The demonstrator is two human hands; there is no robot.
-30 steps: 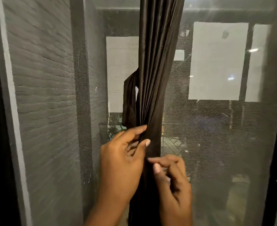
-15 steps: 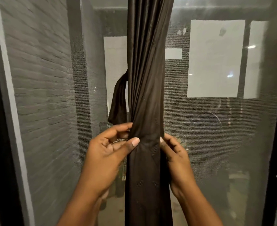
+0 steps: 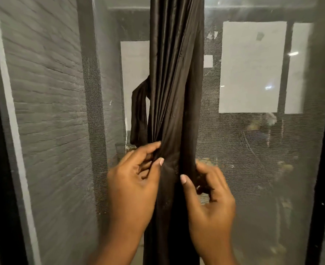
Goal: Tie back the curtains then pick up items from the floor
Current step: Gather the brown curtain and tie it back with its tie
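Curtain (image 3: 174, 83): dark, pleated, hanging gathered at centre before a mesh screen (image 3: 253, 159). Left hand (image 3: 133, 186) is pinching its left folds; right hand (image 3: 208, 196) is gripping its right edge, fingers curling behind. Tie strip (image 3: 139, 111) is dangling left of the curtain, apparently looped. Grey brick wall (image 3: 43, 92) is standing left; dark frame (image 3: 322, 169) right.

Curtain (image 3: 174, 92) cut off top and bottom; fingertips of both hands hidden behind folds.

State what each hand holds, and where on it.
Left hand pinches the curtain's left edge; right hand grips its right edge, both at the gathered middle.
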